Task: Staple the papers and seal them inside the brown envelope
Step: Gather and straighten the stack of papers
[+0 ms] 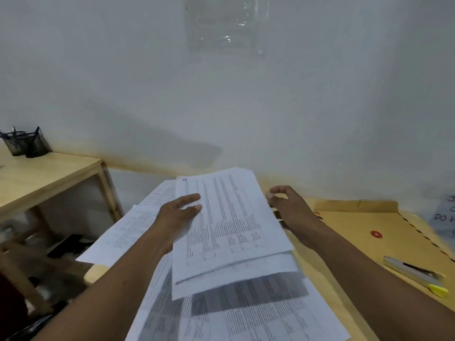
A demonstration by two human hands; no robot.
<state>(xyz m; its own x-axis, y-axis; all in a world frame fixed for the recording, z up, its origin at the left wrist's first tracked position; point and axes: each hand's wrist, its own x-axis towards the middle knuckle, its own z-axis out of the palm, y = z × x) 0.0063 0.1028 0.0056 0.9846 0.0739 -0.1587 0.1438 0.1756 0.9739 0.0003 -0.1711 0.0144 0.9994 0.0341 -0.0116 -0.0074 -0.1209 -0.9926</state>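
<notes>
Wooden desk point(327, 271) holds brown envelope point(384, 232); left hand point(177, 212) lifts papers point(231, 230)

We see a stack of papers point(229, 225) raised above more sheets point(246, 316) spread on the surface point(320, 274), our left hand point(177, 217) on the stack's left side and our right hand point(290, 207) at its right edge. To the right lies the envelope point(384, 232), and the stapler point(416, 274) lies on its near part. Far left, a pen holder point(25, 143) stands on a side table point(44, 175) by the wall point(221, 107).
</notes>
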